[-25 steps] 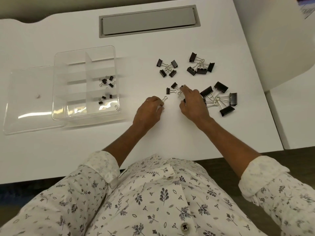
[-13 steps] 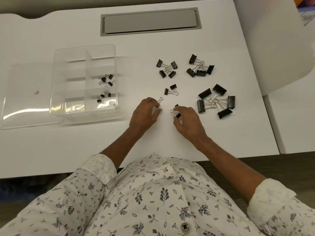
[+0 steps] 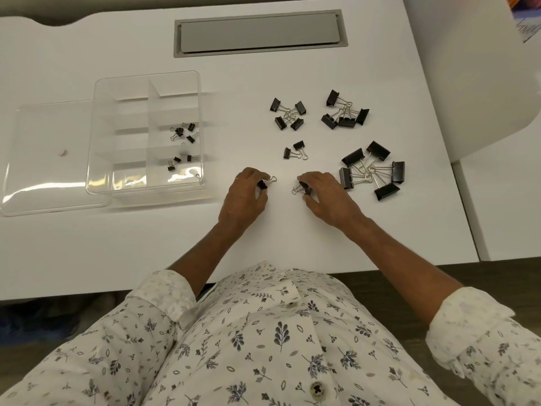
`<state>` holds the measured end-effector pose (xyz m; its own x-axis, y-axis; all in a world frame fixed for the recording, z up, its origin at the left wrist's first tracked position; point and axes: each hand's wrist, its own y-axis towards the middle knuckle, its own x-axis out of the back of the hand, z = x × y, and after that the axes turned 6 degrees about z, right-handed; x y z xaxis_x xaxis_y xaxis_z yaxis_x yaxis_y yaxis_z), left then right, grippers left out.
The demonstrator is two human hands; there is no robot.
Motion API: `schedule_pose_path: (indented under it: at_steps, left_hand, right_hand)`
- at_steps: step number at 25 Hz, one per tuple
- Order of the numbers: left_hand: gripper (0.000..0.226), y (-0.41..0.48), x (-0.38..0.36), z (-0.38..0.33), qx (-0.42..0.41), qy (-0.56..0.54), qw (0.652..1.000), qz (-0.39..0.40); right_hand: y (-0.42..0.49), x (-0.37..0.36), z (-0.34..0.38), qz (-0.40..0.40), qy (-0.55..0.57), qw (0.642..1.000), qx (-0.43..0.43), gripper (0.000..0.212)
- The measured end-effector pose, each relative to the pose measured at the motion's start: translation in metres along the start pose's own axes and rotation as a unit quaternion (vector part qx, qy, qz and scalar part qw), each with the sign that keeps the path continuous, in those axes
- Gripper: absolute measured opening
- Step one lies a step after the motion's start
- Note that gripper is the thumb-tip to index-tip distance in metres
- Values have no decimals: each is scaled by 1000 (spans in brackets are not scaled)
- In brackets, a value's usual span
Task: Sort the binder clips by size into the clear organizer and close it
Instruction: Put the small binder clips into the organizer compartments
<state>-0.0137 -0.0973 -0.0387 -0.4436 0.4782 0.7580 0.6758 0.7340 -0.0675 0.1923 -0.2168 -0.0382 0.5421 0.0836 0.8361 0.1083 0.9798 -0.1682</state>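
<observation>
The white table (image 3: 292,235) fills most of the frame. At the upper left sits the clear organizer (image 3: 146,83), open, its lid (image 3: 44,171) lying against its left side. Its right-hand column holds a few tiny clips in two compartments (image 3: 183,133); the rest look empty. At the centre, the left hand (image 3: 244,197) pinches a small clip (image 3: 263,184) in its fingertips, wire handles pointing right. The right hand (image 3: 328,197) pinches a like-sized clip (image 3: 304,189), handles pointing left. The organizer lies left and slightly up from both hands, nearer the left hand, which probably drops first. Unsorted piles remain at the upper right, the largest clips (image 3: 373,171) just beside the right hand.
</observation>
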Motion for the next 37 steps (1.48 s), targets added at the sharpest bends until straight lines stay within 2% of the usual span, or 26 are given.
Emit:
schedule_pose_path:
  at_steps: [7, 10, 12, 14, 15, 16, 18, 19, 22, 24, 26, 30, 34, 37]
  left_hand:
    - [40, -10, 0, 1, 44, -22, 999, 16]
    - [39, -15, 3, -3, 63, -31, 997, 23]
    - [36, -17, 7, -7, 85, -73, 994, 19]
    - [31, -17, 12, -11, 129, -145, 981, 12]
    - [28, -16, 16, -13, 149, -171, 974, 7]
    - [24, -15, 20, -13, 163, -193, 968, -1]
    - [22, -11, 30, -10, 181, -265, 947, -14]
    - [23, -9, 35, -8, 193, -313, 930, -18]
    - [25, -5, 51, -3, 226, -425, 876, -25]
    - [23, -3, 64, 1, 229, -477, 848, -35]
    - [23, 4, 83, 7, 221, -515, 827, -55]
    - [25, 35, 135, 32, 203, -541, 809, -105]
    - [21, 75, 181, 67, 209, -506, 829, -116]
    - [18, 106, 206, 87, 222, -463, 851, -108]
  right_hand:
    - [7, -3, 11, -16, 37, 999, -10, 24]
    - [8, -4, 19, -25, 46, 998, -30, 20]
    - [10, -5, 25, -27, 64, 996, -58, 16]
    - [15, -3, 30, -19, 156, 980, -125, 15]
    - [19, -1, 34, -11, 243, 956, -166, 17]
    - [23, 2, 38, -1, 354, 913, -201, 20]
    - [32, 8, 50, 13, 553, 798, -238, 18]
    - [36, 13, 58, 9, 615, 748, -248, 16]
    - [53, 23, 83, -10, 736, 622, -267, 15]
    - [66, 27, 100, -10, 772, 577, -266, 15]
    - [83, 32, 118, -12, 780, 570, -259, 15]
    - [131, 38, 160, -16, 769, 593, -238, 16]
    - [189, 40, 198, 4, 768, 602, -218, 25]
    - [231, 39, 221, 2, 740, 637, -217, 35]
